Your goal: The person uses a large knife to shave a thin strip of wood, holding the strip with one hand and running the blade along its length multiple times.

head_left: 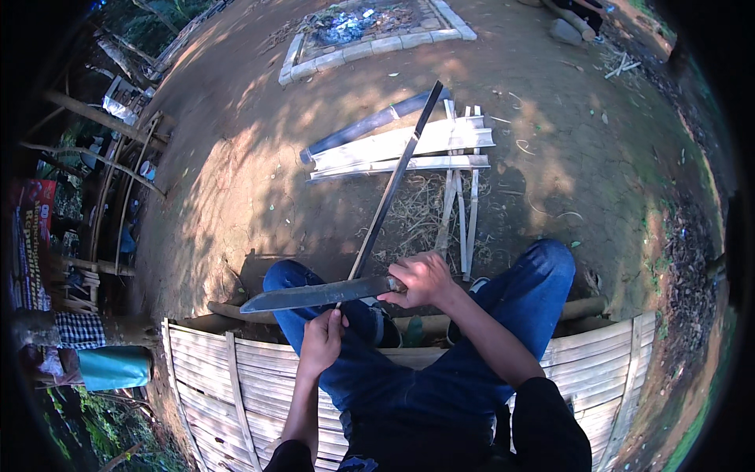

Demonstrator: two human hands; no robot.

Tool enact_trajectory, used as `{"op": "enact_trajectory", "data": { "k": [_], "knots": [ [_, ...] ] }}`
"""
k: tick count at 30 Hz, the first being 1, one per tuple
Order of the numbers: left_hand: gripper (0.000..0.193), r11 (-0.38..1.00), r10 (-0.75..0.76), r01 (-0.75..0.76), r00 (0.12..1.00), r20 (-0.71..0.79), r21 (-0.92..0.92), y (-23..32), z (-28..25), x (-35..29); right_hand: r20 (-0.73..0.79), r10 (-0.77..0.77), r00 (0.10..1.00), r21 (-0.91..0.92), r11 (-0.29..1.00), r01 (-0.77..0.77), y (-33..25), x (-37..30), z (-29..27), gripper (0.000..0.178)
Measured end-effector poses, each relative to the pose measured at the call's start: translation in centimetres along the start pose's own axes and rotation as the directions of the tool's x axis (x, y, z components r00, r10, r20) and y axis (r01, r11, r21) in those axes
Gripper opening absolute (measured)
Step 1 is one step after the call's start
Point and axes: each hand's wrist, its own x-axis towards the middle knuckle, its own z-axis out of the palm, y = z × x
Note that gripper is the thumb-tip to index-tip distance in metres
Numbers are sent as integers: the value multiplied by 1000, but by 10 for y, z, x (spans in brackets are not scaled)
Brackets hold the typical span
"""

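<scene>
My right hand [423, 278] is closed around the handle of a machete [314, 296], whose broad dark blade points left across my lap. The blade lies across a long, narrow bamboo strip [391, 189], dark along its length, near the strip's lower end. Between thumb and fingers, my left hand [322, 340] pinches that lower end just below the blade. From there the strip slants up and away to the right, its far end over the split bamboo on the ground. Whether the edge bites into the strip cannot be made out.
Split bamboo pieces [401, 144] lie on the ground ahead, with thin strips and shavings [417, 216] nearer me. I sit on a slatted bamboo bench [212, 385]. Farther off is a brick-edged fire pit [377, 46]. Wooden poles [106, 118] and a banner [33, 236] stand left.
</scene>
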Motion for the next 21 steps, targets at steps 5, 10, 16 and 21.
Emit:
{"op": "enact_trajectory", "data": {
  "k": [5,10,16,21],
  "knots": [
    [31,993,37,-25,995,-97,119,9,-12,-13,14,423,906,31,906,-423,54,6,-6,51],
    [31,994,18,-10,997,-79,105,1,-17,-12,55,597,800,120,792,-599,66,-2,-16,51],
    [32,996,52,-46,996,-73,78,10,-3,1,89,140,986,179,972,-154,9,-8,-4,49],
    [32,993,49,-40,996,-74,112,13,-2,1,181,60,982,185,978,-94,0,-7,2,48]
  ]
}}
